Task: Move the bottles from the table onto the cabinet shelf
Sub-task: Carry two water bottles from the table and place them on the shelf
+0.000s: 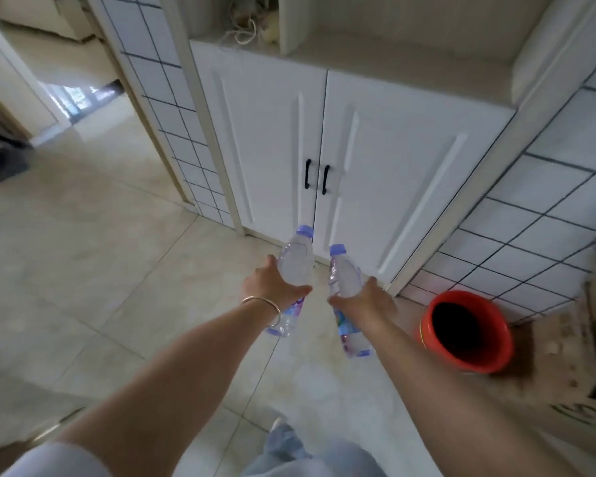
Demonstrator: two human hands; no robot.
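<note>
White cabinet doors (324,139) with two black handles (317,179) stand far ahead, and the open cabinet shelf (393,60) sits above them at the top. Both hands are out over the pale floor tiles (83,270): the left hand (272,285) is wrapped around one clear bottle (298,259) with a purple cap, and the right hand (362,301) is wrapped around a second bottle (344,277) just beside it. A red bucket (465,332) sits on the floor to the right, near the tiled wall (547,218).

I see bare forearms | thin gold bangle (263,306) on my left wrist | pale grey short sleeve (54,459) on left upper arm | light blue-grey trousers (310,456) | pale shoe tip (277,425)
</note>
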